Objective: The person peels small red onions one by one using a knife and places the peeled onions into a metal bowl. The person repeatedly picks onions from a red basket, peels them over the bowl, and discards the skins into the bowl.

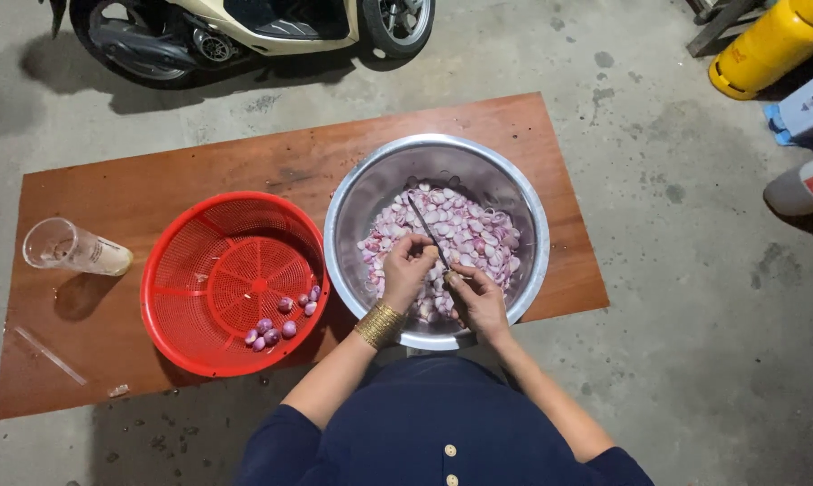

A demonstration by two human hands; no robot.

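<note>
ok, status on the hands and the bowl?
Left hand pinching a shallot over the steel bowl. Right hand gripping the knife. Few whole shallots in red basket. Nothing in the way.

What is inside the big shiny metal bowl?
The round silver metal bowl holds a heap of pale pink peeled shallot pieces. Both hands cover part of the heap, and the bowl's bottom stays hidden underneath.

A clear plastic cup lies tipped at the left of the frame. A scooter is parked along the top edge. A yellow gas cylinder lies in the upper right corner.
</note>
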